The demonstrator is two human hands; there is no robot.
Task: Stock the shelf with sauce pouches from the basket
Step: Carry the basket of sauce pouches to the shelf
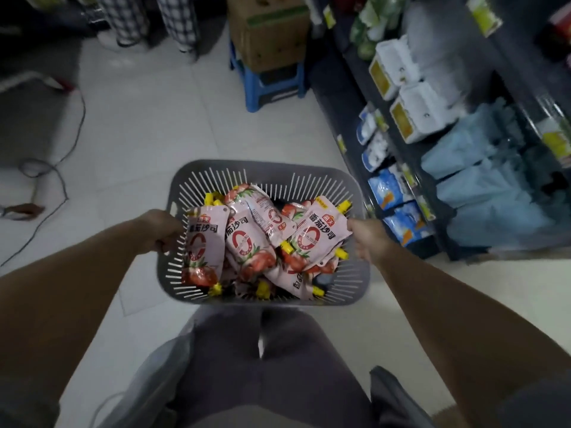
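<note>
A grey slotted plastic basket (234,173) hangs in front of my legs, held off the floor. It is full of several pink tomato sauce pouches (247,242) with yellow caps, lying in a loose heap. My left hand (162,231) grips the basket's left rim. My right hand (366,239) holds the right rim, fingers curled over the edge next to a pouch. The dark shelf unit (411,149) stands to the right, with goods on several levels.
White and yellow boxes (411,118) and blue packets (392,193) fill the shelf. A blue stool (265,84) carrying a cardboard box (265,32) stands ahead by the shelf's end. A black cable (58,168) trails over the white tiled floor on the left. A person's checked trouser legs (176,20) stand at the far top.
</note>
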